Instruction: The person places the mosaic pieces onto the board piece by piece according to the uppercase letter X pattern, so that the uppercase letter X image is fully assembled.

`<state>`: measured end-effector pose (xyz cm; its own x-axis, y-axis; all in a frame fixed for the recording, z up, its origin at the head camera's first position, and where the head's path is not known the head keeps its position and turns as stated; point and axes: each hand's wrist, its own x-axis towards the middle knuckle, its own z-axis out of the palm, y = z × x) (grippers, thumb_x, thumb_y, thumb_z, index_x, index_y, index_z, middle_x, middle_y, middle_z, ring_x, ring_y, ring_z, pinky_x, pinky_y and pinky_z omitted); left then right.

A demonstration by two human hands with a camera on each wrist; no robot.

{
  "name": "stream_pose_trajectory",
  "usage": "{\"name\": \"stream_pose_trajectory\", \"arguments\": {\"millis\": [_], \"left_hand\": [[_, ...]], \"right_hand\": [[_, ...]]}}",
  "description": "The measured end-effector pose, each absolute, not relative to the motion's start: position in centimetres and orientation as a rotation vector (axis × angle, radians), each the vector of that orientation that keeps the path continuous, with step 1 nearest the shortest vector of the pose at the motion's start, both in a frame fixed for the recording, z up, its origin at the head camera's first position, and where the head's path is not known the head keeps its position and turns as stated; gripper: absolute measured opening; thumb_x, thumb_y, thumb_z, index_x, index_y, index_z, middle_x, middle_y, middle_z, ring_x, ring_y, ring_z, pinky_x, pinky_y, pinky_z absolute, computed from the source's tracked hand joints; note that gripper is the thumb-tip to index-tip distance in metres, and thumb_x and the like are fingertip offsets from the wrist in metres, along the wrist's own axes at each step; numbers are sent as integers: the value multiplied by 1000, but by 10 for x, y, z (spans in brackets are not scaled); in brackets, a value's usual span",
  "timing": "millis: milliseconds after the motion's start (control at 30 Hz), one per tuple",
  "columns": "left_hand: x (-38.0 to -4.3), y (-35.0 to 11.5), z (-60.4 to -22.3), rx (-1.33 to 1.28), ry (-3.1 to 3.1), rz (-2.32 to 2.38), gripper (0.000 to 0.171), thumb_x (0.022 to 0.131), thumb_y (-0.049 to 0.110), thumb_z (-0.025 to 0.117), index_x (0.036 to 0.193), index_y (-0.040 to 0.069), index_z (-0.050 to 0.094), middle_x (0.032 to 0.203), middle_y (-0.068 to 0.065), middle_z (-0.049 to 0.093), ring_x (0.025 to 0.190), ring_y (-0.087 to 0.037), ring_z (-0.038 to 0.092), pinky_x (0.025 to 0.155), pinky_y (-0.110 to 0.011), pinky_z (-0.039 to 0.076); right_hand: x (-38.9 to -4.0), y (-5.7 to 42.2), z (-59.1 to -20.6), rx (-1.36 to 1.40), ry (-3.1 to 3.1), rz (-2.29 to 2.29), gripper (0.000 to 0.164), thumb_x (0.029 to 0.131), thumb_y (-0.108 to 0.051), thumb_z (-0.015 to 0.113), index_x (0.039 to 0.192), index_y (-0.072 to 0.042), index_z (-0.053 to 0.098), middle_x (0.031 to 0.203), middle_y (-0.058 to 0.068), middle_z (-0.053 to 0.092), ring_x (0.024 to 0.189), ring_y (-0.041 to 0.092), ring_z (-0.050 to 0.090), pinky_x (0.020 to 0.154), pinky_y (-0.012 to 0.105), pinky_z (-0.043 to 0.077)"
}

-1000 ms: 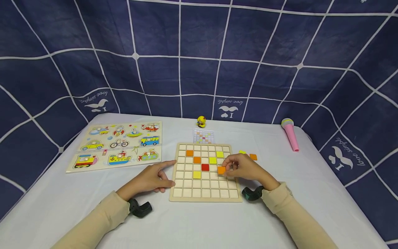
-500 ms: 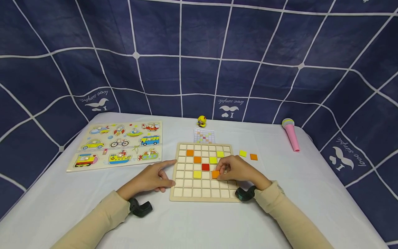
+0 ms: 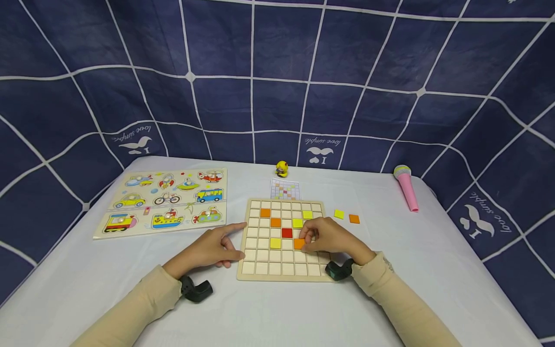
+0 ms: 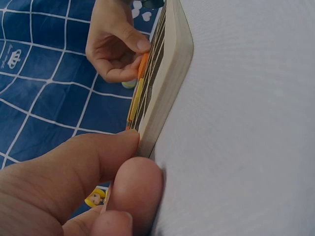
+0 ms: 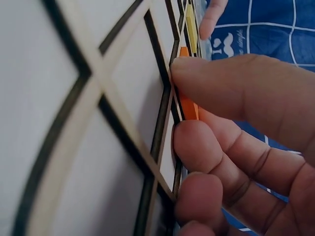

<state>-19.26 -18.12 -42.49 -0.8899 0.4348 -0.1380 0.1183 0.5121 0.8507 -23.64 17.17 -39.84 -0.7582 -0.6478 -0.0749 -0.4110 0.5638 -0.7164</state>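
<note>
A wooden grid board (image 3: 286, 278) lies in front of the person, with orange, yellow and red square tiles in some of its cells. My right hand (image 3: 331, 236) pinches an orange tile (image 3: 299, 244) between thumb and fingers, right at a cell to the lower right of the red tile (image 3: 287, 233). In the right wrist view that orange tile (image 5: 188, 105) shows edge-on between thumb and fingertips. My left hand (image 3: 212, 248) touches the board's left edge with index fingertip and thumb, its other fingers curled loosely. The left wrist view shows the thumb against the board's side (image 4: 170, 88).
A yellow tile (image 3: 339, 214) and an orange tile (image 3: 354, 219) lie right of the board. Behind it are a printed pattern card (image 3: 284, 189) and a small yellow figurine (image 3: 282, 169). A vehicle puzzle (image 3: 165, 202) lies left, a pink toy microphone (image 3: 406, 189) far right.
My right hand has moved left and slightly down over the board with the orange tile, uncovering the yellow tile at the right. The left hand stays at the board's edge.
</note>
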Motion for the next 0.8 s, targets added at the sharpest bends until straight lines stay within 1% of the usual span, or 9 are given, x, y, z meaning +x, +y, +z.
{"name": "stream_pose_trajectory", "arguments": {"millis": [333,467,567,700,800], "left_hand": [[-193,-181,-426,457,2413,1334,85,92,16,88,163,0,44,73,-2,69,58,-16,67,52,-28,54],[-193,-181,-426,458,2417,1329,85,92,16,88,163,0,44,72,-2,69,57,-16,67,52,-28,54],[-193,-181,-425,456,2423,1322,85,92,17,88,163,1,45,72,-2,69,57,-16,66,52,-28,54],[-192,-180,-424,445,2429,1316,84,92,17,88,163,1,45,71,-1,69,56,-15,66,51,-28,53],[-192,-180,-424,440,2429,1315,84,92,16,88,163,1,45,71,-2,69,56,-15,65,51,-28,53]], "right_hand": [[-238,174,-399,-876,2454,-1004,18,85,-6,88,98,-7,75,80,-8,67,65,7,51,63,22,43],[-239,178,-397,-904,2424,-1025,17,88,-7,86,100,-6,75,81,-8,67,64,7,50,62,21,42],[-241,184,-394,-933,2399,-1063,15,91,-6,83,104,-2,76,83,-6,69,64,7,49,62,20,41],[-247,195,-388,-955,2410,-1101,17,95,-7,80,109,1,76,90,-3,71,70,10,52,66,22,43],[-251,206,-382,-933,2447,-1125,19,96,-7,80,112,3,76,94,-1,72,77,13,56,71,24,47]]}}
